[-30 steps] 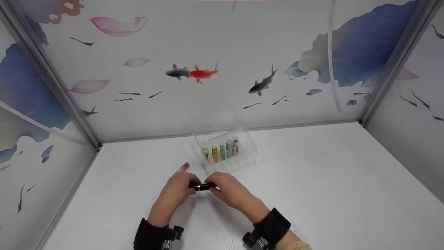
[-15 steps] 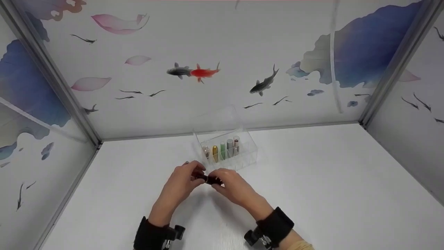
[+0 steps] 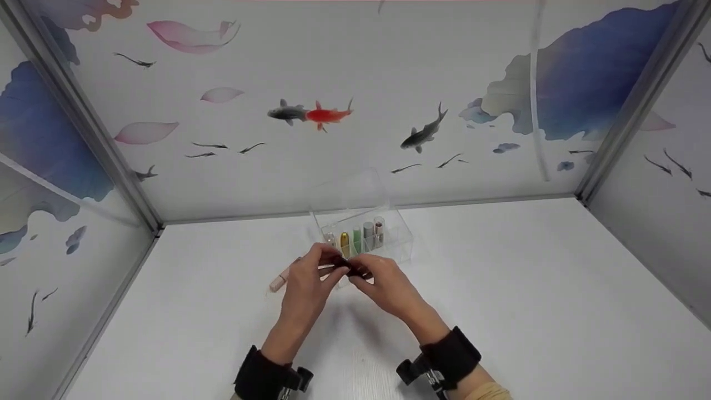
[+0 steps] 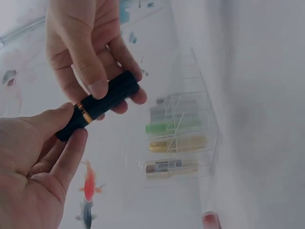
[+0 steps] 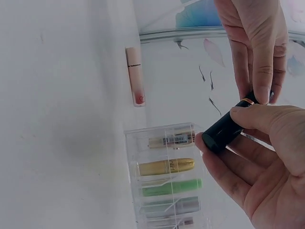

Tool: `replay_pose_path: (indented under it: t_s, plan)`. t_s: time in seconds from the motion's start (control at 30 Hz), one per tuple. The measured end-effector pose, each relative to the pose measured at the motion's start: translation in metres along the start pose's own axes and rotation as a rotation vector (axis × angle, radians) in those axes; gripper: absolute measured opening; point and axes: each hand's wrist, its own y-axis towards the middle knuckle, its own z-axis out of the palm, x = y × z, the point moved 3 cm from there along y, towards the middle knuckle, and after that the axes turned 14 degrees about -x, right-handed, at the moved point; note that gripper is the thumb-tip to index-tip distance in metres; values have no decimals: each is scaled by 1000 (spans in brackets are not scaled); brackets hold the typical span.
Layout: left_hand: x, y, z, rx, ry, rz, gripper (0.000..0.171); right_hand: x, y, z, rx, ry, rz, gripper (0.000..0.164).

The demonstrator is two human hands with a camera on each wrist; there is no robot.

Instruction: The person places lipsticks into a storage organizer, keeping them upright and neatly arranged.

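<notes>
A black lipstick tube with a gold band (image 4: 112, 95) is held between both hands, in front of the organizer. My left hand (image 3: 304, 283) pinches its shorter end with thumb and fingers, while my right hand (image 3: 386, 278) grips the longer part. The band shows between the two hands in both wrist views. Just behind them stands a clear organizer box (image 5: 143, 128) with its lid raised. In it is a row of tubes: a gold one (image 5: 167, 166), a green one (image 5: 171, 187), a grey one (image 3: 368, 236) and others.
A pink lip gloss tube (image 5: 135, 76) lies on the white table (image 3: 194, 311), left of the organizer and partly behind my left hand in the head view. White panels painted with fish (image 3: 328, 115) and petals enclose the table at the back and sides.
Both hands have moved forward and slightly right with the black lipstick, nearer the organizer. The lipstick now tilts. More of the pink tube shows beside my left hand.
</notes>
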Motion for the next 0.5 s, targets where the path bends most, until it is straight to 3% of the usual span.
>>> replay_pose_path:
  t_s: [0.23, 0.5]
  plan:
    - [-4, -4, 7, -87, -95, 21, 19, -2, 3, -7, -18, 59, 15, 26]
    - [-8, -1, 9, -106, -69, 37, 19, -4, 4, -12, -32, 82, 46, 29]
